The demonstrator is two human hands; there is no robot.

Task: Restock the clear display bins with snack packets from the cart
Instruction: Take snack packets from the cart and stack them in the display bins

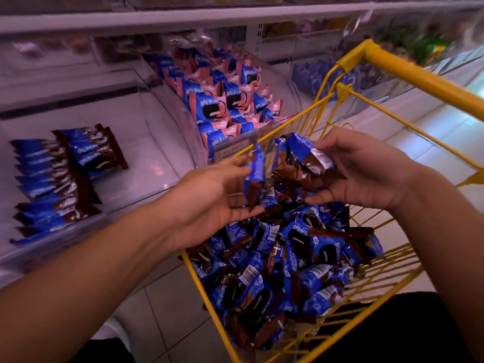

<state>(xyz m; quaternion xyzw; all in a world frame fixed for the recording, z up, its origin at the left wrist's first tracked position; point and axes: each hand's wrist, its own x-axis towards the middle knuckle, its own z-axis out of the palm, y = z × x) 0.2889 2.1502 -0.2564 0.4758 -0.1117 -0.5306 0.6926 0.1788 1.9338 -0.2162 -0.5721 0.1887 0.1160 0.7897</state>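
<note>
Both hands over cart point(372, 52) — right hand point(366, 171) grasps packets point(303, 163), left hand point(209, 203) pinches one upright, squaring stack for bin point(146, 142).

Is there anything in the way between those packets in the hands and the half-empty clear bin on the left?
Nothing visible. The left hand and right hand hold blue-brown packets above the cart. The bin is open on top, with bare floor beside its packet rows.

Pale glossy floor tiles point(167, 297) lie below white shelving point(183, 15), purplish light.
</note>
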